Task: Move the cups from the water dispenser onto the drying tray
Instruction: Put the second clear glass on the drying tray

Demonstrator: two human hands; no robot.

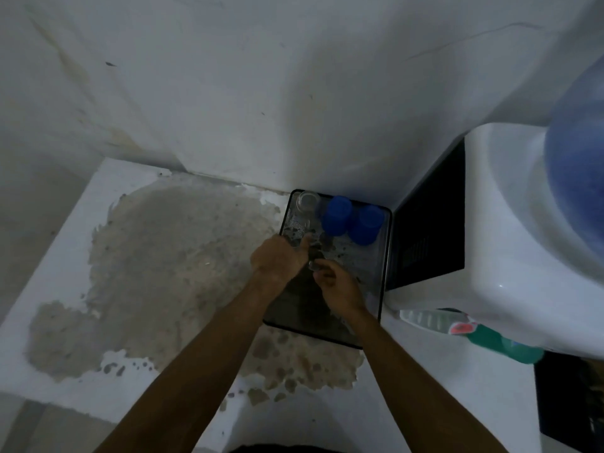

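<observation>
A black mesh drying tray (385,256) lies on the white counter beside the water dispenser (510,230). At its far end stand a clear glass (307,204) and two blue cups (337,214) (366,223), all upside down. My left hand (277,258) and my right hand (338,287) meet over the middle of the tray. Between them is a second clear glass (312,265), seen only as a faint glint at its rim. The fingers of both hands curl around it. Most of that glass is hidden by my hands and the dim light.
The dispenser carries a large blue water bottle (578,178) and has a dark side panel (428,237) right against the tray. A green-capped plastic bottle (470,331) lies under its front. The counter (65,256) has worn grey patches, and the wall is close behind the tray.
</observation>
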